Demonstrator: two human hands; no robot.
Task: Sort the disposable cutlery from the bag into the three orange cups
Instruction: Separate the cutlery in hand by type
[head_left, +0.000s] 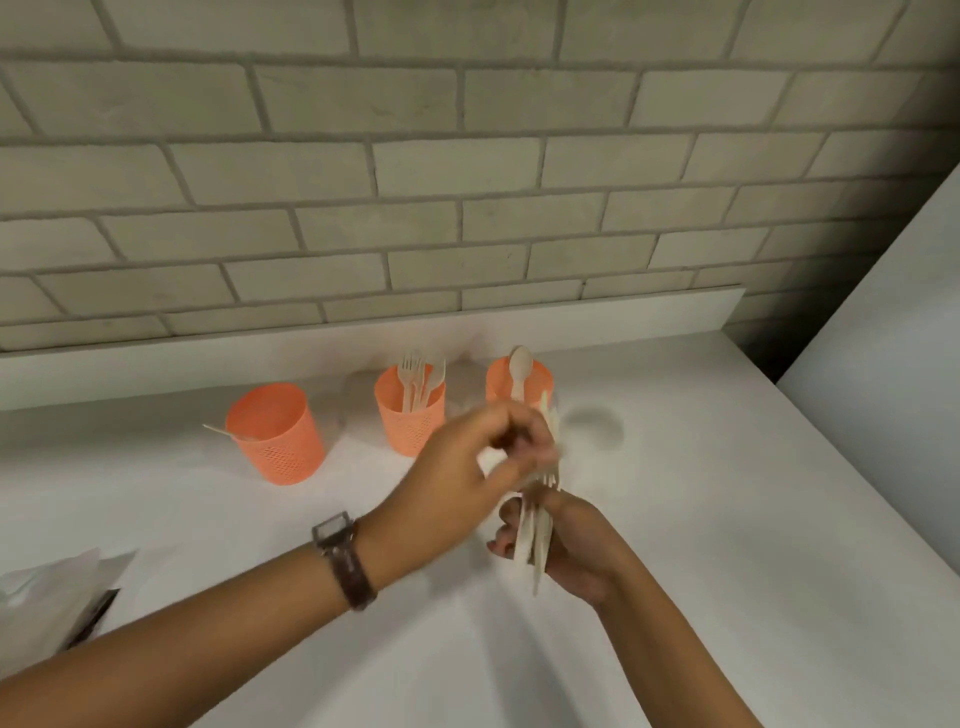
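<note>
The cutlery (531, 540) is a bundle of pale, wood-coloured pieces, blurred, with fork tines showing at its upper end. It sits above the table (701, 519), near and just right of the cups. The right hand (571, 545) grips the bundle's lower half, fingers (501, 545) curled round it from the left. The left hand (483, 462) reaches across to the upper ends, fingers curled and bunched against them; blur hides whether they pinch a piece. The bundle's long axis runs from near to far, leaning slightly right, tines pointing far.

Beyond it stand three orange perforated cups in a row. The right cup (537, 382), partly hidden by the left hand, holds a spoon, bowl up. The middle cup (410, 421) holds forks, tines up. The left cup (275, 441) has one thin piece leaning out over its left rim. The bag (52, 592) lies at the near left edge. A watch (345, 558) is on the left wrist.
</note>
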